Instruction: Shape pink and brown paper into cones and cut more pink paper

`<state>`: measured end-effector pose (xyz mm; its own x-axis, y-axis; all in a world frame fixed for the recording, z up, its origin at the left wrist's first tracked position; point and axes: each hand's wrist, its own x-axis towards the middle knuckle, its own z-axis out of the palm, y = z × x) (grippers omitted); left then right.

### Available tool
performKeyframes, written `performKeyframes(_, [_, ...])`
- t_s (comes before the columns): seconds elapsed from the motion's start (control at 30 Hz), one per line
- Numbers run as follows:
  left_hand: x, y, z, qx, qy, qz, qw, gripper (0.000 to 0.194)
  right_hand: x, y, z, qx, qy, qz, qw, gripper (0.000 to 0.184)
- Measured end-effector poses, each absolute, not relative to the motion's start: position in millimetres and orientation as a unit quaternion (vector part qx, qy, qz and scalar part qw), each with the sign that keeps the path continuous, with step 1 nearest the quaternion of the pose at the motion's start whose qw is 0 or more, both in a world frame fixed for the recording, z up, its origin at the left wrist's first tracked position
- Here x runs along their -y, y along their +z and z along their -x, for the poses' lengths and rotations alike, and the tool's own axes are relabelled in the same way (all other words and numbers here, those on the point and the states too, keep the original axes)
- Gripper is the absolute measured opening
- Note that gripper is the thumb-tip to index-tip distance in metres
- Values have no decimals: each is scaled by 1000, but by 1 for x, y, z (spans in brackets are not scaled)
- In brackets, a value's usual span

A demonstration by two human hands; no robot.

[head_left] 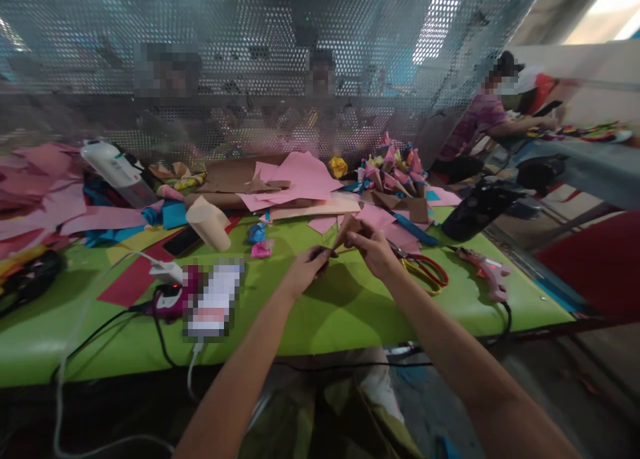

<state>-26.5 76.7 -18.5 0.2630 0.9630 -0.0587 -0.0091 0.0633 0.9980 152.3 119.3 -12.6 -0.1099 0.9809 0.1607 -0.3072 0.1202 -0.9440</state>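
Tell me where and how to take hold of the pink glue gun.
I'd grip the pink glue gun by its handle, coming from the near side of the green table. It lies with the handle slanting toward that side and the nozzle pointing away to the left, so this should avoid the tip. Mind the black cord at the handle's end.

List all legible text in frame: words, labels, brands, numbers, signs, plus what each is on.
No legible text anywhere.
Phone with lit screen: pixelated, unreadable.
White bottle: any print too blurred to read.
Black tumbler: faint light specks, too small to make out.
Pink glue gun: any label too small to read.
Brown paper piece: no lettering visible.
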Motion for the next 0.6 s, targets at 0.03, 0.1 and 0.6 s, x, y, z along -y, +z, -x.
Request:
performKeyframes(0.03, [-77, -19, 26, -438, 422, -543, 580, 60, -119, -12, -152, 491, 564, 343, 569, 37])
performKeyframes(0.1, [-79, -20, 26, -435, 427, -544, 577, 61, -119, -12, -153, 507, 566, 334, 558, 35])
performKeyframes(0.6, [-76, -21, 24, -423, 380, -564, 598, 59, -112, -11, -149, 455, 700, 274, 477, 56])
